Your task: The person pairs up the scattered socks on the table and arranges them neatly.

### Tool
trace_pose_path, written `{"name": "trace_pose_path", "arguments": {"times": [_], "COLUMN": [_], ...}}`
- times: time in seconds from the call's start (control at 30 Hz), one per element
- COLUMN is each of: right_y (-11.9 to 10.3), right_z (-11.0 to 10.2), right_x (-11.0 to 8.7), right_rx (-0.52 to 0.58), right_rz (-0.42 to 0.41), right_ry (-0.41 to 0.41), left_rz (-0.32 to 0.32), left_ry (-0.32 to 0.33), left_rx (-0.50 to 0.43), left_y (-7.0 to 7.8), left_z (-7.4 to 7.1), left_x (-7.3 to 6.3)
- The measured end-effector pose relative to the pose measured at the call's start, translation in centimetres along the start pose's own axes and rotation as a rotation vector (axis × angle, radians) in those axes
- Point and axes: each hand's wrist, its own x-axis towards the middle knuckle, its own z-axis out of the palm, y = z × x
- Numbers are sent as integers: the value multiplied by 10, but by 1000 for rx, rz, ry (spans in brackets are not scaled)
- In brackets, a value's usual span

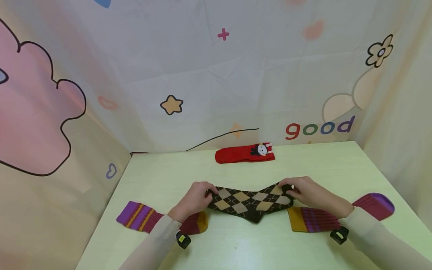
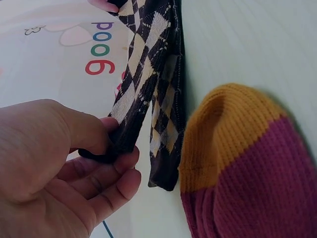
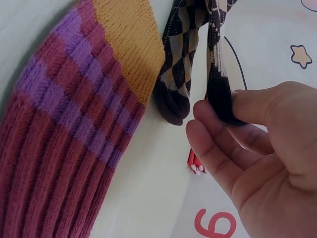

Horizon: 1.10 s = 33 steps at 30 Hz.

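Observation:
A dark argyle sock [image 1: 241, 202] with tan and grey diamonds stretches between both hands over the table. My left hand [image 1: 192, 200] pinches its left end between thumb and fingers; my right hand [image 1: 308, 193] pinches the right end. Both wrist views show a second argyle layer [image 2: 166, 158] below the held one, its end apart from the fingers; whether it is another sock, I cannot tell. Beneath the left forearm lies a maroon sock [image 1: 138, 217] with purple and yellow stripes. Its mate [image 1: 315, 221] lies under the right wrist, partly hidden.
At the back of the pale table [image 1: 236, 247] lies a red sock [image 1: 236, 154] with a cartoon figure at its cuff. A printed curtain [image 1: 202, 67] hangs behind and along the sides of the table.

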Motion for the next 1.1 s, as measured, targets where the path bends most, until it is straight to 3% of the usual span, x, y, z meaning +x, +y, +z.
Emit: {"name": "trace_pose_path", "arguments": {"times": [0.47,1.1], "right_y": [5,8], "right_z": [7,13], "right_x": [2,3], "right_rx": [-15,-75], "right_rz": [-2,3], "right_ry": [-33,-21], "left_rz": [-39,-36], "left_ry": [-33,-55], "left_rx": [-8,30], "left_y": [-1,-6], "left_z": [6,10], "left_x": [2,6]}}
